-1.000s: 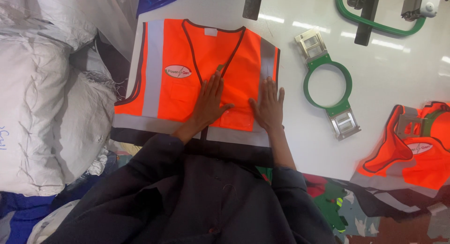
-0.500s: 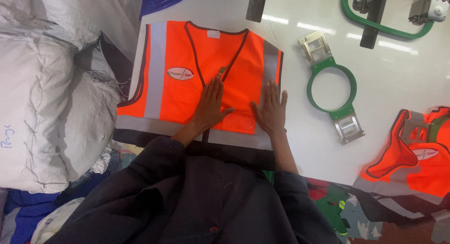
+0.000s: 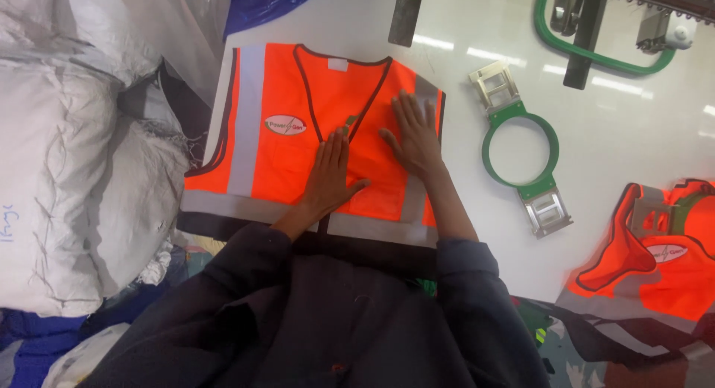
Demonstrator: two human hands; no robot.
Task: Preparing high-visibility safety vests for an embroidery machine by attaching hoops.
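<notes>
Head view: an orange vest (image 3: 298, 135) with grey bands lies flat at the near edge of the white table (image 3: 633, 135). The left hand (image 3: 330, 176) presses palm-down on the centre seam, fingers together; the right hand (image 3: 412, 131) lies flat on the right panel, fingers slightly apart, gripping nothing. To smooth well, keep both palms flat and push outward evenly from the seam, so the fabric does not bunch toward the green hoop (image 3: 520, 146) beside it.

A green hoop frame (image 3: 520, 151) lay just right of my right hand; white sacks (image 3: 67, 187) sat well left of my left hand.
</notes>
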